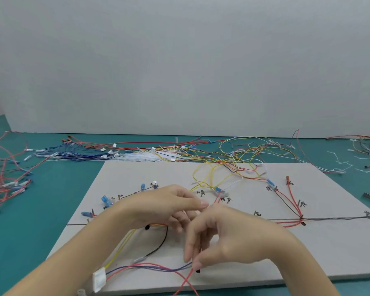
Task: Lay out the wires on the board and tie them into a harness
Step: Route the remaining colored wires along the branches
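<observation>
Wires (150,269) were being gathered on the board (254,248); the right hand (229,238) pinched them, the left hand's (165,206) grip unclear; tying probably followed.

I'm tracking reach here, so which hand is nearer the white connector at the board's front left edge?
Left. The left hand is up and right of the white connector, with its forearm passing just above it. The right hand is farther right, fingertips on the red and purple wires.

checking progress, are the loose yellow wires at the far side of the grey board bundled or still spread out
Spread out. The yellow wires loop loosely across the far edge of the grey board, with no visible tie gathering them.
</observation>
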`<state>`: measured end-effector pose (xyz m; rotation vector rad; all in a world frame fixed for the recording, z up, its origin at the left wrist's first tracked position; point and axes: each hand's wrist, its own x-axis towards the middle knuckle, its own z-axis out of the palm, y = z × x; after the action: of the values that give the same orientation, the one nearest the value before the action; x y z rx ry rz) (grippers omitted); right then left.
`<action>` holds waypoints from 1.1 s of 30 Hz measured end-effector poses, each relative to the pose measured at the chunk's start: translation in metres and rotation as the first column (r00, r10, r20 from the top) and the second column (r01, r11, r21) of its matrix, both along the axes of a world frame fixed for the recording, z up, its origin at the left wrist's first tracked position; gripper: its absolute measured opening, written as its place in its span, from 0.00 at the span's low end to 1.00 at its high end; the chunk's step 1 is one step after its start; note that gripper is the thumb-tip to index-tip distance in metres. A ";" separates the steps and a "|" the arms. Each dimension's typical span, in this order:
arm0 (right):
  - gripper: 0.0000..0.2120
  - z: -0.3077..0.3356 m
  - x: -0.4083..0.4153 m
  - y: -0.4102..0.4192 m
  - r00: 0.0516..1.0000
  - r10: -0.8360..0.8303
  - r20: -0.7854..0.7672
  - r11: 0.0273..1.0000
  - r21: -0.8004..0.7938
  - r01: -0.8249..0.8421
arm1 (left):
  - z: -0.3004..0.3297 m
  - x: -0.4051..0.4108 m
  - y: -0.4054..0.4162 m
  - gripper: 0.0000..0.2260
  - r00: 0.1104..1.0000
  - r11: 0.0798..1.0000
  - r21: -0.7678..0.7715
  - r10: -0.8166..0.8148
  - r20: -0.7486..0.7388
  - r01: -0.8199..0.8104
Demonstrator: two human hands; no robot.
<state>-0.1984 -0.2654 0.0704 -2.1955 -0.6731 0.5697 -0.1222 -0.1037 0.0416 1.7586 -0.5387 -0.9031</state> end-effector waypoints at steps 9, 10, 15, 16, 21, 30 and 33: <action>0.07 -0.004 -0.016 0.021 0.997 0.077 -0.028 0.997 -0.017 -0.078 | -0.012 -0.008 -0.012 0.07 0.929 0.960 0.231 0.067 0.363 -0.160; 0.08 -0.003 -0.016 0.022 0.995 0.093 -0.022 0.995 -0.016 -0.094 | -0.012 -0.009 -0.013 0.07 0.918 0.957 0.253 0.033 0.394 -0.143; 0.05 0.007 -0.005 0.004 0.993 0.040 -0.112 0.965 0.264 -0.009 | -0.002 -0.010 -0.006 0.09 0.882 0.986 0.148 -0.136 0.450 0.077; 0.04 0.009 0.001 -0.004 0.995 -0.041 -0.093 0.943 0.326 0.069 | 0.000 -0.009 -0.004 0.09 0.895 0.984 0.120 -0.173 0.412 0.135; 0.06 0.001 0.052 -0.051 0.803 -0.514 0.303 0.858 0.174 0.484 | 0.002 -0.008 0.001 0.04 0.921 0.943 0.094 -0.332 0.202 0.319; 0.07 -0.044 0.086 -0.062 0.797 -0.395 0.456 0.812 -0.233 0.535 | -0.021 0.022 -0.003 0.04 0.605 0.902 -0.087 0.352 0.714 -0.422; 0.04 -0.043 0.083 -0.061 0.760 -0.461 0.458 0.841 -0.048 0.539 | -0.034 0.029 -0.005 0.05 0.613 0.896 0.036 0.274 0.741 -0.443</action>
<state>-0.1151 -0.3259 0.0277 -2.5634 -0.2124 -0.1577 -0.0933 -0.1086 0.0077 2.3134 -0.5518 0.0797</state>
